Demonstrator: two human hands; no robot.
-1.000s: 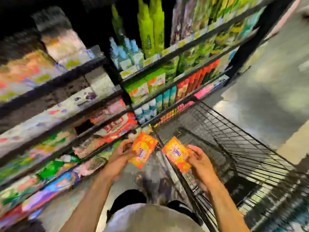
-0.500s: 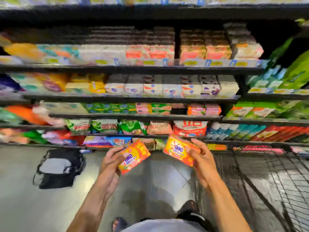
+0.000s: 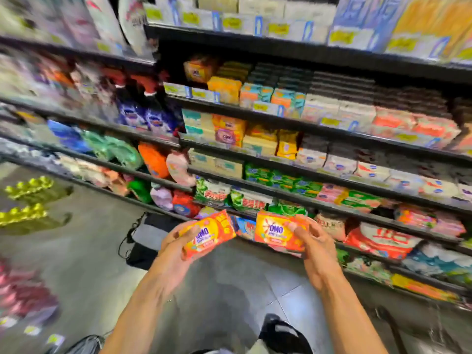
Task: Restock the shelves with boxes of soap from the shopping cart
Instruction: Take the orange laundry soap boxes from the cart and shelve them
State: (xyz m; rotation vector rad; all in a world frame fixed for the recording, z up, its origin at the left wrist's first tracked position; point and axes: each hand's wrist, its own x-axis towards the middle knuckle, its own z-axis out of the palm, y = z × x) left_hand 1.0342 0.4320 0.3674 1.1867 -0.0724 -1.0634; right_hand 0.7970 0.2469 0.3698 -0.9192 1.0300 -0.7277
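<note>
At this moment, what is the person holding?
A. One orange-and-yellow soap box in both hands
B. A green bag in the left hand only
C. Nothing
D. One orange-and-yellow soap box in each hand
D: the left hand grips one orange-and-yellow OMO soap box, and the right hand grips a second, matching box, in front of the shelves.

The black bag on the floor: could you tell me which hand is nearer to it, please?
Left. The left hand, holding a soap box, is just right of the black bag; the right hand, with its own box, is farther right.
</note>
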